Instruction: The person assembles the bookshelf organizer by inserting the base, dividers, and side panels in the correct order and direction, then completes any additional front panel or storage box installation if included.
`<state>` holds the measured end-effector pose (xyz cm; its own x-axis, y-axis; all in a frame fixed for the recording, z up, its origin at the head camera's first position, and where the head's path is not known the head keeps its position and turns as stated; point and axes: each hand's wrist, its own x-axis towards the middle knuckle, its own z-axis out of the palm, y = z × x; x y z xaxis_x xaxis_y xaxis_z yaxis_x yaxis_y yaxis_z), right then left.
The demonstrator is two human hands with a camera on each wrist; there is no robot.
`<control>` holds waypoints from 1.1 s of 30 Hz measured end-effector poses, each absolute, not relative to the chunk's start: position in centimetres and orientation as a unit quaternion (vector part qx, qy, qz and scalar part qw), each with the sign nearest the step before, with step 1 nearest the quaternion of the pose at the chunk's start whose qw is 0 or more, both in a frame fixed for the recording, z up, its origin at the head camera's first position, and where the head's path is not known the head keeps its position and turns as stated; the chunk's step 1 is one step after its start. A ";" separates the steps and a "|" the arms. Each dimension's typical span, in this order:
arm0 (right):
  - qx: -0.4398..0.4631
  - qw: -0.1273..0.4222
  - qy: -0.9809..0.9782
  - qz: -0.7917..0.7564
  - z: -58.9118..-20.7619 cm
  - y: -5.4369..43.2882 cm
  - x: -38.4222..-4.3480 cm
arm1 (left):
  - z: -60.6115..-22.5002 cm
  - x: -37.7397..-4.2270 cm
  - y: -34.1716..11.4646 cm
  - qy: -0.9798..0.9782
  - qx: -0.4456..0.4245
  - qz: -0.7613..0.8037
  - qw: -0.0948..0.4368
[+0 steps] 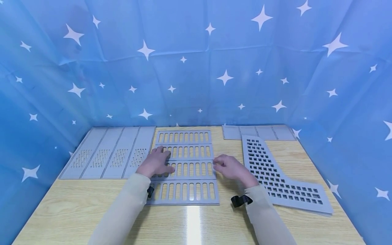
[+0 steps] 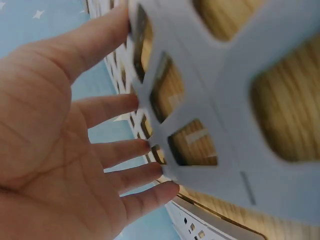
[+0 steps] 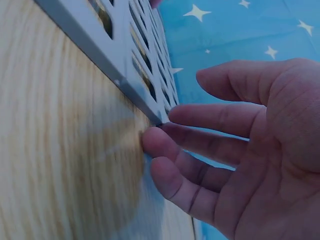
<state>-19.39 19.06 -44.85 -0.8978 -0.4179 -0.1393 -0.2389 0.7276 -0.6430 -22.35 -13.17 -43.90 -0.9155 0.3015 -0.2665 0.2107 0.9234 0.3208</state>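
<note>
Several grey slotted panels (image 1: 186, 202) lie edge to edge in a column on the table. My left hand (image 1: 156, 162) spreads over the left side of the middle panels, its straight fingertips touching the slotted surface (image 2: 225, 186) in the left wrist view. At the right edge of the column is my right hand (image 1: 230, 166), its fingers loosely bent. In the right wrist view its fingertips (image 3: 166, 176) are right by the panel's side edge (image 3: 102, 56), with nothing gripped between them.
Left of the column, several long grey panels (image 1: 93, 139) with small holes lie side by side. An angled stack of grey sheets (image 1: 301, 186) with square holes lies on the right. Behind it are smaller flat panels (image 1: 265, 132). A blue starry curtain (image 1: 196, 75) surrounds the wooden table (image 1: 165, 224).
</note>
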 end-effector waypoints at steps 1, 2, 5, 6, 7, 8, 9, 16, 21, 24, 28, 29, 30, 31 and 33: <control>-0.176 0.143 0.918 -0.325 -44.8 19.1 -19.4 | -44.0 -22.3 -13.3 0.968 0.134 0.146 0.156; -0.176 0.148 0.918 -0.324 -44.7 19.3 -19.3 | -44.0 -22.2 -13.3 0.967 0.134 0.148 0.156; -0.172 0.163 0.914 -0.328 -44.3 19.8 -19.1 | -44.1 -21.8 -13.6 0.966 0.131 0.163 0.155; -0.171 0.169 0.913 -0.330 -44.2 20.0 -19.1 | -44.1 -21.7 -13.7 0.964 0.128 0.171 0.156; -0.169 0.175 0.911 -0.333 -44.0 20.3 -19.1 | -44.2 -21.5 -13.8 0.963 0.126 0.180 0.156; -0.167 0.179 0.909 -0.336 -43.9 20.6 -19.1 | -44.2 -21.3 -13.9 0.961 0.126 0.190 0.155; -0.166 0.181 0.909 -0.338 -43.8 21.0 -19.1 | -44.2 -21.1 -14.0 0.959 0.126 0.200 0.154; -0.112 0.150 0.922 -0.339 -42.1 25.0 -18.8 | -44.5 -20.0 -14.2 0.953 0.145 0.229 0.139; -0.023 0.117 0.956 -0.270 -41.4 29.1 -18.5 | -44.4 -20.0 -14.2 0.954 0.153 0.221 0.136; 0.048 0.142 0.957 -0.247 -41.5 31.5 -18.3 | -44.7 -20.3 -14.4 0.955 0.143 0.227 0.127; 0.116 0.208 0.936 -0.260 -41.8 33.6 -17.7 | -45.0 -20.6 -14.6 0.958 0.102 0.246 0.108; 0.123 0.221 0.929 -0.269 -41.9 33.9 -17.6 | -45.1 -20.6 -14.6 0.958 0.093 0.248 0.106; 0.126 0.232 0.925 -0.273 -41.9 34.1 -17.5 | -45.1 -20.6 -14.6 0.959 0.083 0.249 0.105; 0.125 0.240 0.922 -0.277 -41.9 34.2 -17.4 | -45.1 -20.6 -14.6 0.961 0.079 0.244 0.102; 0.114 0.246 0.921 -0.279 -42.0 34.4 -17.2 | -45.1 -20.5 -14.5 0.965 0.075 0.230 0.098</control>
<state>-17.20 34.43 -41.99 -0.8528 0.0727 -0.5171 0.3475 0.8182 -0.4581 -20.53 -14.53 -45.11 -0.9695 0.1899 -0.1547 0.0995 0.8826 0.4595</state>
